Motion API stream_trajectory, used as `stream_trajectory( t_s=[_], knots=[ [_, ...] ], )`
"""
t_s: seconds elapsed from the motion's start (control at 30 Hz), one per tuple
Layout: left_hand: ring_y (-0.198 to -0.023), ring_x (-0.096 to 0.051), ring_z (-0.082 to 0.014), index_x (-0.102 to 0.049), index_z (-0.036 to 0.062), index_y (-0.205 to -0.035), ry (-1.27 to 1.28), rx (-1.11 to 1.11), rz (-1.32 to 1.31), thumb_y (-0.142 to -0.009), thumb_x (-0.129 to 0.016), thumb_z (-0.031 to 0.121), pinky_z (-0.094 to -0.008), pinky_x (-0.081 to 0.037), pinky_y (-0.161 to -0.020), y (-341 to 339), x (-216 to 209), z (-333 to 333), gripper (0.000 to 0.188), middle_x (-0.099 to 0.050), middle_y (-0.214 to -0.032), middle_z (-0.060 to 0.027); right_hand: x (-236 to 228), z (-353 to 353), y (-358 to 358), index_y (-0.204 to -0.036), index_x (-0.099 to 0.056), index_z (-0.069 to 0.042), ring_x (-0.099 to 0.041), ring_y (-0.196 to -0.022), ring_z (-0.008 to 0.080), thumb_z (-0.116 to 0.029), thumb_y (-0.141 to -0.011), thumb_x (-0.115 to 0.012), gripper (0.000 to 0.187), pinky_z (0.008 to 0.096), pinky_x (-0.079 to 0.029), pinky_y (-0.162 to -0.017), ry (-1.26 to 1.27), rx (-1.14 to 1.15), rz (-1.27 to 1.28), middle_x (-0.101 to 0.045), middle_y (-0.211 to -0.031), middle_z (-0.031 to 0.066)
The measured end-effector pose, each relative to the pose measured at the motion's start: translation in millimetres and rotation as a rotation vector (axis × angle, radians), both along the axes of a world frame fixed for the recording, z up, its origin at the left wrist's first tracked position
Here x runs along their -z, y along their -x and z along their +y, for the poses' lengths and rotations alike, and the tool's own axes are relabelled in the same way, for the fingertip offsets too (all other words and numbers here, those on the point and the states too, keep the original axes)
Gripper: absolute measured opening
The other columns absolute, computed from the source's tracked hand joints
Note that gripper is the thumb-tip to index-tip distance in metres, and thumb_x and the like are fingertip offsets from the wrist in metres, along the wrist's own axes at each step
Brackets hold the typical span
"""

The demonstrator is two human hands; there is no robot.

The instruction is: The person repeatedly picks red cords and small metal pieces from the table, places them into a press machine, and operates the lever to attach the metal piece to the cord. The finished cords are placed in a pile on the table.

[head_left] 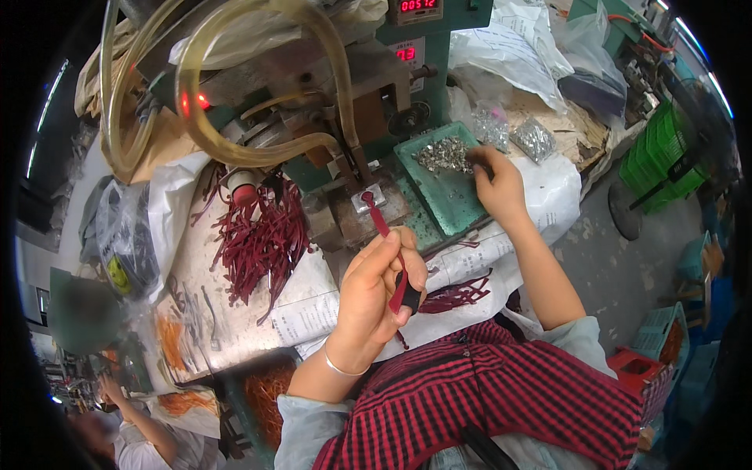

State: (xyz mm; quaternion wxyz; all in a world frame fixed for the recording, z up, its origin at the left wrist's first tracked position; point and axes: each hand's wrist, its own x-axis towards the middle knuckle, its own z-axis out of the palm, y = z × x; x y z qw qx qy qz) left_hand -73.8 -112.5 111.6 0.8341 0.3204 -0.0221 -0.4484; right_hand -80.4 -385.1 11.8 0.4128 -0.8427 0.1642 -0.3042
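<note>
My left hand (368,286), with a bracelet at the wrist, is closed on a dark red strap (379,222). The strap's far end lies on the small metal plate (366,198) of a bench press, and its other end hangs below my fingers. Something black (409,294) shows by those fingers; I cannot tell if it is a finger cover. My right hand (499,186) is at the right side of a green tray (446,207), its fingertips bent together at a heap of small silvery metal pieces (445,155). Whatever they pinch is hidden.
The green press (427,66) with red displays and looping yellowish hoses (188,86) stands ahead. A pile of dark red straps (262,243) lies left of it, more straps (454,296) near my lap. Bags of metal parts (534,139) lie right. Another person (153,439) works at lower left.
</note>
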Motion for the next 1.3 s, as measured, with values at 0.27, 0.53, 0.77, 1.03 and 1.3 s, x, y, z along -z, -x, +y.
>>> stream_trajectory(
  t_s=[0.27, 0.53, 0.77, 1.03, 1.3],
  knots=[
    [-0.045, -0.055, -0.0128, -0.055, 0.0027, -0.120, -0.159, -0.007, -0.092, -0.112, -0.042, 0.034, -0.0216, -0.038, -0.034, 2, -5, -2, 0.034, -0.064, -0.073, -0.0090, 9, 28, 4, -0.090, -0.070, -0.006, -0.061, -0.103, 0.0364, -0.015, -0.081, -0.076, 0.015, 0.0471, -0.049, -0.090, 0.498, 0.078, 0.265, -0.067, -0.097, 0.0133],
    [-0.085, -0.070, -0.0181, -0.072, 0.0017, -0.099, -1.021, -0.672, -1.303, -0.088, -0.076, 0.001, -0.0305, -0.055, -0.078, 18, 25, 117, 0.012, -0.074, -0.095, -0.0089, 10, 29, 21, -0.100, -0.072, -0.004, -0.073, -0.084, 0.0240, -0.013, -0.087, -0.074, 0.016, 0.0361, -0.054, -0.080, 0.035, 0.137, 0.185, -0.075, -0.088, 0.0104],
    [-0.084, -0.066, -0.0326, -0.074, 0.0059, -0.089, -1.704, -0.599, -1.666, -0.081, -0.077, 0.008, -0.0433, -0.052, -0.078, -54, 55, 167, 0.009, -0.070, -0.092, -0.0118, -17, 54, -2, -0.107, -0.072, -0.002, -0.073, -0.088, 0.0175, -0.008, -0.090, -0.071, 0.018, 0.0295, -0.053, -0.084, -0.010, -0.040, 0.035, -0.076, -0.090, 0.0091],
    [-0.087, -0.069, -0.0372, -0.076, 0.0080, -0.089, -1.855, -0.578, -1.338, -0.088, -0.075, 0.023, -0.0471, -0.054, -0.075, -127, 121, 156, 0.015, -0.070, -0.090, -0.0157, 10, 38, 20, -0.107, -0.072, 0.000, -0.070, -0.092, 0.0161, -0.005, -0.091, -0.071, 0.017, 0.0297, -0.052, -0.088, -0.022, 0.058, 0.020, -0.075, -0.095, 0.0086],
    [-0.069, -0.063, -0.0062, -0.061, -0.0005, -0.087, -0.966, -0.744, -0.943, -0.093, -0.066, -0.003, -0.0209, -0.048, -0.063, -87, 40, 160, 0.008, -0.075, -0.094, -0.0069, -25, 49, 55, -0.106, -0.073, 0.001, -0.068, -0.095, 0.0154, -0.002, -0.092, -0.071, 0.014, 0.0289, -0.051, -0.090, -0.172, 0.059, -0.063, -0.075, -0.101, 0.0069]
  ],
)
